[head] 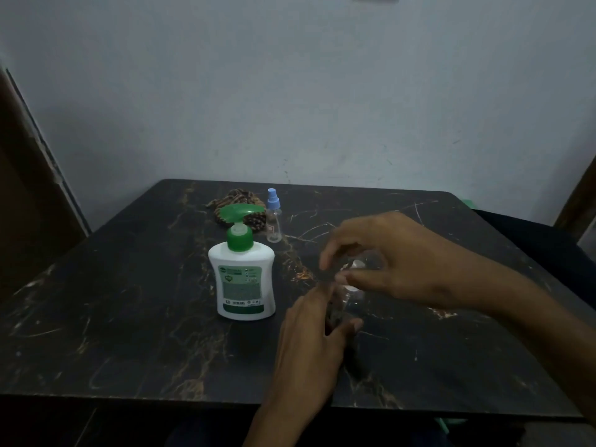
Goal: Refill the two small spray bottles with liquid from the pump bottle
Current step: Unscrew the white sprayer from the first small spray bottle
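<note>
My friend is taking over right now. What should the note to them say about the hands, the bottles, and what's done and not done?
Left hand grips the body of a clear small spray bottle standing on the table.
Right hand pinches at that bottle's top; whether the cap is on or off is too blurred to tell.
Pump bottle stands upright to the left of the hands, pump on.
Second spray bottle, blue cap on, stands behind it and looks empty.
Done: no refill visible yet.
Left: open, fill and recap both small bottles.

The dark marbled counter (pixel 129 317) carries a white pump bottle (pixel 242 282), a blue-capped spray bottle (pixel 273 217) and a brown patterned cloth (pixel 238 208).
</note>
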Motion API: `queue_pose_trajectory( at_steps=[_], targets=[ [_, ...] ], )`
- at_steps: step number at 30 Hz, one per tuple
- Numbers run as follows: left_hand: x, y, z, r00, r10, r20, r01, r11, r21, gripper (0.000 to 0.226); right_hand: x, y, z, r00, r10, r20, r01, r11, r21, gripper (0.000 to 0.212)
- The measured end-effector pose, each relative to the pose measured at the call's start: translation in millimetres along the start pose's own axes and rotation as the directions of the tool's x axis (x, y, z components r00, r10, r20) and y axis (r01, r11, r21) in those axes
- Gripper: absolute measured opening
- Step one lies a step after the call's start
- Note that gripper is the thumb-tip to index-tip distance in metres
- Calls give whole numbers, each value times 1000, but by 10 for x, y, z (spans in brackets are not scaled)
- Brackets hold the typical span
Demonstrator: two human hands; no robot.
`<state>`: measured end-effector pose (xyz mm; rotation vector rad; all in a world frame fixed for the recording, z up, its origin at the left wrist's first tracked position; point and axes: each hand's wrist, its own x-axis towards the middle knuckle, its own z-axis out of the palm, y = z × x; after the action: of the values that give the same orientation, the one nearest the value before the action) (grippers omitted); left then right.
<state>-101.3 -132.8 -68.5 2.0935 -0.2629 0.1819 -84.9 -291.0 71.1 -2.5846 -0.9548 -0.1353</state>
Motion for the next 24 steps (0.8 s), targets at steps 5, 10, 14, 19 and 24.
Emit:
queue_pose_trajectory(
  at_steps=[5,10,14,19,24],
  targets=[
    [0,13,4,999,-31,10,31,1000,7,55,49,-37,50,990,140,16,-107,820,-563,43],
    [21,5,6,1000,-18,15,17,1000,24,53,76,-124,-25,985,145,88,-84,867,-492,17],
    [-12,30,-12,1000,15,16,-15,999,39,41,51,-217,-390,996,80,45,-60,935,-349,14],
    [-47,76,-38,998,64,14,-65,997,41,44,261,148,-935,978,83,-192,-102,991,-91,23],
    [25,48,-41,996,76,44,-78,997,29,45,1127,997,-663,938,220,-266,-152,955,253,14]
  ],
)
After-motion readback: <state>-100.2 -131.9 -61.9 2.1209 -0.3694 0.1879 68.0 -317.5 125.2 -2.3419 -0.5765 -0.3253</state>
